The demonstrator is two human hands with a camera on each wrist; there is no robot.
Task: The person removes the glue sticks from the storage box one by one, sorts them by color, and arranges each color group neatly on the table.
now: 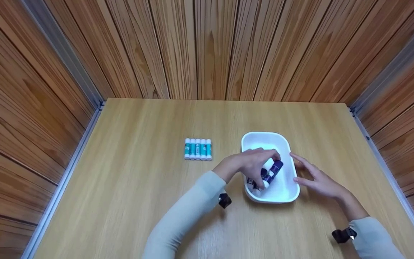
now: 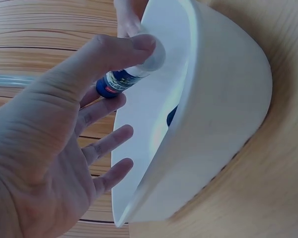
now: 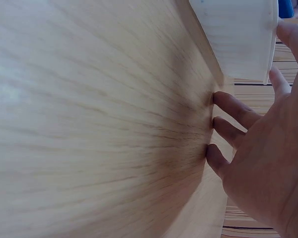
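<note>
Tabletop (image 1: 138, 187): light wood, fine grain. Back wall (image 1: 210, 50), left wall (image 1: 16, 90), right wall (image 1: 412, 122): reddish-brown planks, dark seams, streaked figure; rear planks upright. Grey left post (image 1: 63, 50) and right post (image 1: 394, 68) at far corners. Metal side rails (image 1: 63, 180) flank the tabletop. Bluish glare across the wood in right wrist view

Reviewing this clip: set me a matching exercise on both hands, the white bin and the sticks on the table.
1. Left hand
2. Right hand
3. White bin
4. Teal-and-white sticks

A. Side by side on the table
B. At the bin's right rim
C. Pinches a dark blue stick
D. Under the left hand, wider than the row of sticks

Pairs: 1-C, 2-B, 3-D, 4-A
</note>
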